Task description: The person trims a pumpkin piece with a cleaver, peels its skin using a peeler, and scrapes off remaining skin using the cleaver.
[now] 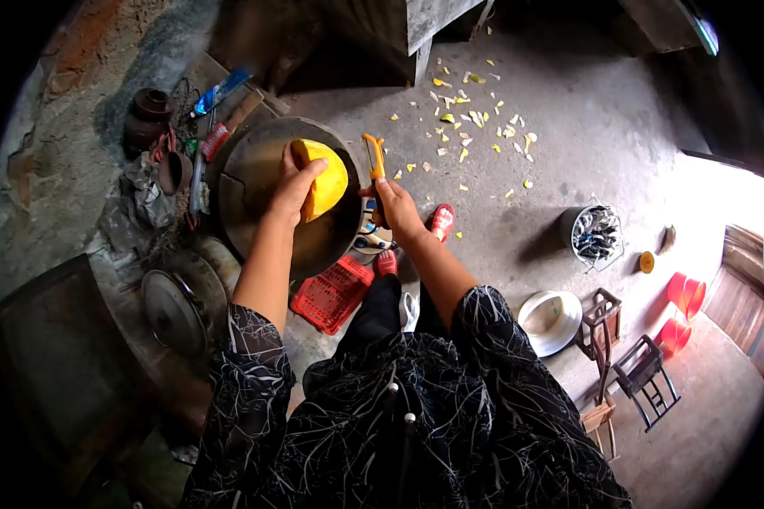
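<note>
My left hand (293, 187) is closed around a thick, bright yellow piece of pumpkin (325, 182), with my thumb over its upper side. Its smooth rounded face is turned to the right, and my palm hides part of it. An orange peeler (373, 156) stands upright in my right hand (395, 208), whose fingers wrap its handle. The peeler's head is a short way to the right of the pumpkin, not touching it. Below the pumpkin lies a wide, dark round wok (250, 216).
Yellow and pale peelings (475, 117) are scattered over the concrete floor. A red plastic basket (333, 293) sits by my feet. To the right stand a bucket (574, 229), a white basin (560, 335), small stools (641, 369) and red buckets (686, 294). A lidded pot (174, 310) is at left.
</note>
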Demonstrator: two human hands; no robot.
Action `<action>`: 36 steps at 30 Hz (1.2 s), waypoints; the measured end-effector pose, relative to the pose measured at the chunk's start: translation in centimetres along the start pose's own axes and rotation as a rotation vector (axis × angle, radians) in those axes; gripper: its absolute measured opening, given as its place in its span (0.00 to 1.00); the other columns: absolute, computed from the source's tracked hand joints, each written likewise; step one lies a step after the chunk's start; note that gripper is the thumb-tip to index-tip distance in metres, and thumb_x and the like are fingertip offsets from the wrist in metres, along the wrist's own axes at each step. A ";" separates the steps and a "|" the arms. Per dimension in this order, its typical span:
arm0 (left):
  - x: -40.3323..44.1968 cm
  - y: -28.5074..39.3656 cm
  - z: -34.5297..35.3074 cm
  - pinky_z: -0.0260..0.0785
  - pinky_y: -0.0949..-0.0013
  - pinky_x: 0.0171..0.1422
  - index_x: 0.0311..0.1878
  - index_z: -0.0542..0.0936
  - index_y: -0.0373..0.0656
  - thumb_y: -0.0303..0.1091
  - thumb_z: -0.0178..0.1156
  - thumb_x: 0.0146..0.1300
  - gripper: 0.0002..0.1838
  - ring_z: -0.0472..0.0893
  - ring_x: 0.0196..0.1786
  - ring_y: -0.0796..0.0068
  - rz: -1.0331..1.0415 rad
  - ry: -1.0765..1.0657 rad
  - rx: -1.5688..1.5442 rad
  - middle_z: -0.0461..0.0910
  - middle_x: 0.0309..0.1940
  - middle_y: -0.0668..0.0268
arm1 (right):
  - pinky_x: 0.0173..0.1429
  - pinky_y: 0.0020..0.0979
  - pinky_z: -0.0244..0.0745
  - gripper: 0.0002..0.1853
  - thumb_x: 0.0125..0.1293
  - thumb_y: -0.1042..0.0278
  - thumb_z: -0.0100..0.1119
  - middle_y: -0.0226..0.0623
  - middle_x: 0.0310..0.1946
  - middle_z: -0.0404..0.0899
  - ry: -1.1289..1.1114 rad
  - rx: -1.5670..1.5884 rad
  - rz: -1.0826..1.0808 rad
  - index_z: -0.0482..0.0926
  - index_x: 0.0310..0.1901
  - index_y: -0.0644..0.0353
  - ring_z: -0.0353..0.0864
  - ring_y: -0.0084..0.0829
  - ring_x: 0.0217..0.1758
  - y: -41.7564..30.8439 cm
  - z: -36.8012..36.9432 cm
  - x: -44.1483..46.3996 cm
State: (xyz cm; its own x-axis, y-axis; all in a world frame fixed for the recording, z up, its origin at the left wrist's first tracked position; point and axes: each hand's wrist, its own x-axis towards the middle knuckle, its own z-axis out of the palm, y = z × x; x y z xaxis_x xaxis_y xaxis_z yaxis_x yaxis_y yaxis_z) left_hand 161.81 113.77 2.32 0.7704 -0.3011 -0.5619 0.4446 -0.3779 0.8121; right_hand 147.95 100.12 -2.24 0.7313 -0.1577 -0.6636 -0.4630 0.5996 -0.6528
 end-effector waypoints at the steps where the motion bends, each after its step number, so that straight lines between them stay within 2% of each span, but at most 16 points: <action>1: -0.1 -0.2 -0.2 0.56 0.62 0.69 0.73 0.46 0.48 0.42 0.64 0.55 0.48 0.61 0.67 0.63 -0.001 0.001 0.004 0.59 0.65 0.57 | 0.22 0.22 0.62 0.22 0.73 0.50 0.41 0.33 0.26 0.76 -0.008 0.101 -0.003 0.76 0.38 0.61 0.63 0.20 0.15 -0.5 0.4 -0.1; 6: -2.0 0.6 0.2 0.56 0.63 0.68 0.72 0.48 0.46 0.41 0.63 0.54 0.46 0.62 0.66 0.63 -0.015 0.035 -0.171 0.61 0.63 0.57 | 0.24 0.22 0.62 0.22 0.72 0.47 0.41 0.29 0.19 0.68 -0.053 0.165 -0.064 0.75 0.42 0.59 0.65 0.20 0.18 -1.0 1.7 0.0; 9: -1.8 0.0 0.7 0.58 0.63 0.67 0.70 0.50 0.46 0.40 0.63 0.54 0.44 0.63 0.65 0.64 0.043 -0.051 -0.195 0.62 0.62 0.58 | 0.21 0.24 0.62 0.21 0.73 0.50 0.40 0.30 0.24 0.74 -0.017 0.100 -0.063 0.75 0.40 0.60 0.66 0.21 0.16 -1.1 2.1 -0.4; 10: -1.8 -0.4 1.0 0.61 0.63 0.65 0.68 0.54 0.46 0.40 0.62 0.55 0.40 0.66 0.62 0.65 0.073 -0.022 -0.168 0.64 0.59 0.60 | 0.21 0.22 0.61 0.20 0.74 0.51 0.40 0.28 0.20 0.69 0.001 0.143 -0.078 0.76 0.41 0.59 0.66 0.19 0.16 -1.1 2.0 -0.8; 11: -1.7 -0.8 0.9 0.61 0.63 0.65 0.68 0.54 0.46 0.40 0.62 0.55 0.40 0.66 0.62 0.65 0.070 -0.020 -0.171 0.64 0.59 0.60 | 0.21 0.22 0.61 0.20 0.74 0.51 0.40 0.28 0.20 0.69 0.001 0.141 -0.075 0.76 0.41 0.59 0.66 0.19 0.16 -1.1 1.6 -1.2; 14: -1.9 -0.9 1.0 0.67 0.65 0.59 0.62 0.62 0.46 0.41 0.61 0.56 0.31 0.70 0.58 0.70 -0.119 -0.196 -0.465 0.68 0.54 0.64 | 0.22 0.21 0.60 0.19 0.74 0.53 0.41 0.25 0.20 0.67 0.037 0.215 -0.139 0.77 0.43 0.58 0.62 0.16 0.17 -1.7 0.5 -2.8; 17: -2.2 -0.2 -0.3 0.63 0.65 0.63 0.66 0.61 0.46 0.41 0.60 0.57 0.33 0.68 0.61 0.69 -0.212 -0.257 -0.469 0.67 0.58 0.61 | 0.22 0.21 0.59 0.19 0.74 0.53 0.41 0.24 0.20 0.67 -0.030 0.098 -0.134 0.77 0.44 0.59 0.61 0.16 0.17 -1.7 0.2 -3.4; 18: -2.9 0.0 0.1 0.58 0.66 0.67 0.70 0.57 0.46 0.39 0.55 0.60 0.35 0.66 0.63 0.69 -0.021 -0.092 -0.346 0.65 0.61 0.59 | 0.21 0.21 0.59 0.18 0.74 0.54 0.42 0.24 0.19 0.67 -0.041 0.087 -0.119 0.77 0.44 0.59 0.61 0.16 0.16 -1.6 0.2 -3.5; 23: -4.4 0.9 -0.2 0.55 0.69 0.67 0.72 0.55 0.47 0.35 0.45 0.62 0.32 0.65 0.62 0.69 0.063 -0.149 -0.197 0.64 0.62 0.58 | 0.20 0.20 0.58 0.18 0.74 0.55 0.41 0.23 0.16 0.66 -0.005 0.046 -0.205 0.77 0.44 0.59 0.62 0.15 0.14 -1.1 0.2 -3.0; 25: -4.4 0.2 0.1 0.55 0.69 0.67 0.72 0.55 0.48 0.35 0.43 0.62 0.32 0.65 0.62 0.70 0.086 -0.123 -0.196 0.64 0.61 0.57 | 0.22 0.28 0.64 0.18 0.73 0.55 0.42 0.28 0.16 0.69 -0.026 -0.041 -0.195 0.77 0.42 0.60 0.68 0.24 0.16 -1.1 -0.5 -2.5; 26: -4.5 0.2 0.6 0.57 0.68 0.67 0.71 0.57 0.47 0.35 0.42 0.62 0.31 0.65 0.62 0.68 0.113 -0.068 -0.144 0.64 0.61 0.57 | 0.22 0.28 0.64 0.18 0.73 0.55 0.42 0.28 0.16 0.69 -0.023 -0.030 -0.191 0.77 0.42 0.60 0.68 0.24 0.16 -0.4 -0.8 -2.1; 28: -4.5 -0.5 0.9 0.57 0.67 0.67 0.70 0.57 0.47 0.35 0.42 0.61 0.31 0.65 0.62 0.67 0.136 -0.042 -0.141 0.64 0.61 0.57 | 0.28 0.39 0.68 0.17 0.71 0.54 0.44 0.40 0.19 0.74 0.159 -0.383 -0.442 0.75 0.38 0.61 0.76 0.40 0.22 1.8 -1.3 -1.2; 29: -4.5 -0.7 1.1 0.57 0.66 0.68 0.70 0.56 0.47 0.35 0.42 0.61 0.31 0.65 0.63 0.65 0.164 -0.015 -0.148 0.63 0.62 0.57 | 0.28 0.39 0.68 0.17 0.71 0.54 0.44 0.40 0.19 0.74 0.164 -0.371 -0.435 0.75 0.38 0.61 0.76 0.40 0.22 2.0 -1.4 -1.4; 31: -4.7 -0.9 1.1 0.57 0.65 0.68 0.70 0.56 0.47 0.35 0.42 0.60 0.31 0.65 0.63 0.64 0.155 -0.028 -0.169 0.62 0.62 0.56 | 0.36 0.47 0.69 0.18 0.70 0.53 0.46 0.51 0.25 0.76 0.137 -0.628 -0.349 0.73 0.36 0.62 0.77 0.53 0.32 2.4 -1.9 -2.2; 35: -4.8 -0.6 1.3 0.56 0.63 0.70 0.70 0.55 0.47 0.36 0.42 0.60 0.32 0.64 0.64 0.62 0.148 -0.052 -0.189 0.61 0.63 0.56 | 0.40 0.48 0.70 0.18 0.70 0.54 0.45 0.56 0.29 0.76 0.022 -0.491 -0.366 0.72 0.40 0.63 0.76 0.57 0.36 3.4 0.1 -3.8; 36: -4.5 -0.7 1.0 0.58 0.62 0.69 0.70 0.55 0.48 0.34 0.47 0.61 0.32 0.65 0.64 0.63 0.164 -0.089 -0.213 0.62 0.62 0.57 | 0.41 0.48 0.70 0.18 0.70 0.54 0.44 0.57 0.29 0.76 0.035 -0.459 -0.335 0.72 0.41 0.64 0.76 0.57 0.37 3.8 0.7 -3.7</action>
State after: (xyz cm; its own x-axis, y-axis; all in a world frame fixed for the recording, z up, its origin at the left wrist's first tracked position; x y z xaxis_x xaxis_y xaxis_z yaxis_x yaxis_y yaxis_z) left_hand 157.57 114.50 4.17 0.8009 -0.4228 -0.4240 0.4103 -0.1282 0.9029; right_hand 143.84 103.52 -2.01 0.8621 -0.3116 -0.3996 -0.3845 0.1111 -0.9164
